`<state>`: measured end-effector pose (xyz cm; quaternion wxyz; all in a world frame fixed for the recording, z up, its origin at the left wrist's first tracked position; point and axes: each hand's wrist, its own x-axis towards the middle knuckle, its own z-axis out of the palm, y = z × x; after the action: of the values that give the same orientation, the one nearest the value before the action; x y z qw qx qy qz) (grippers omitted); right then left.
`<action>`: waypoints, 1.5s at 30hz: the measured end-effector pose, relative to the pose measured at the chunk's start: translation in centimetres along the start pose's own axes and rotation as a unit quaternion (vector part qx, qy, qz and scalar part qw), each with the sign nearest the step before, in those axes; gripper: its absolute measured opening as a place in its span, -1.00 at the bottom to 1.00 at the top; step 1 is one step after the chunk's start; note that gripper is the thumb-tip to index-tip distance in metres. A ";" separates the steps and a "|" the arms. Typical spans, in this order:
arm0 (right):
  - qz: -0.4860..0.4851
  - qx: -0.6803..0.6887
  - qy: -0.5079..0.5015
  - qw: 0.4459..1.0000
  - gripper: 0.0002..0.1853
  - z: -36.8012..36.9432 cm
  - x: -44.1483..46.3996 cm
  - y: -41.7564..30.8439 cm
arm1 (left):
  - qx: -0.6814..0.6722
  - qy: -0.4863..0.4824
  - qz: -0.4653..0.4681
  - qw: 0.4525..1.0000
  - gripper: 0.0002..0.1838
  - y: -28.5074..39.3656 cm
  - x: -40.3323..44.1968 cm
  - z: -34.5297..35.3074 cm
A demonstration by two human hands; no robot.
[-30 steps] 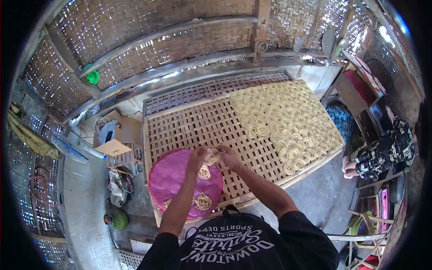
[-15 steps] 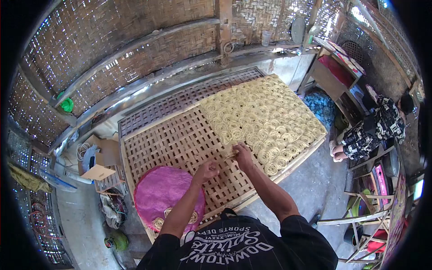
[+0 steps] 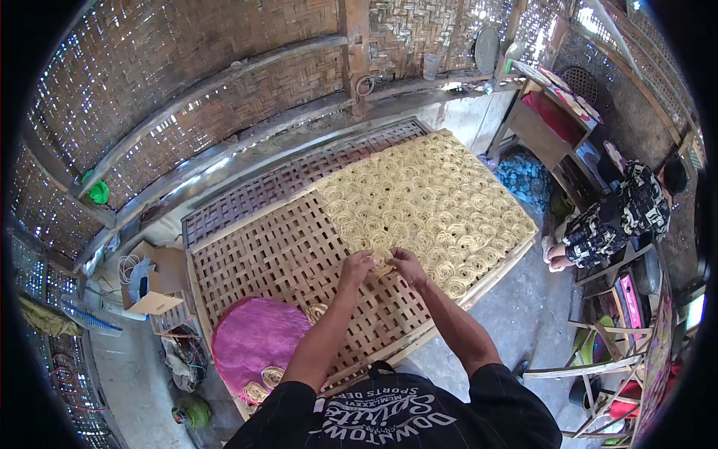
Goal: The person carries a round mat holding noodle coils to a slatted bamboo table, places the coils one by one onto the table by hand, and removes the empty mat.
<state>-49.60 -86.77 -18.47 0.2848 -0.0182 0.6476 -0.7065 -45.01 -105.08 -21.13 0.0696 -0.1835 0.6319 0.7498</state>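
Note:
A coil of yellow noodles (image 3: 382, 263) sits between my hands, at the near left edge of the laid-out noodle coils (image 3: 434, 194). My left hand (image 3: 358, 267) pinches its left side, fingers closed. On its right side, my right hand (image 3: 407, 267) also has its fingers closed on it. Beneath is a woven bamboo rack (image 3: 262, 251) with a wooden frame. Left of my left forearm lies a round, pink cloth-like surface (image 3: 258, 337) with loose coils (image 3: 272, 376) near its front edge. Another coil (image 3: 316, 313) shows at its right edge, partly behind my forearm.
Another person (image 3: 617, 213) in patterned clothes is at the right, beside a wooden cabinet (image 3: 550, 123). A cardboard box (image 3: 161, 280) stands left of the rack. A green gas cylinder (image 3: 193, 411) is on the floor. A woven wall (image 3: 284, 82) runs behind.
My left hand has moved right and up to meet my right hand at the noodle coil. The coil, earlier bunched in my right hand, is now spread between both hands. The view has shifted slightly.

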 end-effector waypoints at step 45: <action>-0.100 -0.334 -0.073 0.934 -0.56 13.1 -7.8 8.7 | 0.354 0.206 0.085 0.908 -0.59 0.7 -17.8 -7.7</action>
<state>-34.62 -95.27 -21.71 0.2366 -0.2283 0.8185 -0.4712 -27.44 -110.40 -15.05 -0.0659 -0.2428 0.8692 0.4257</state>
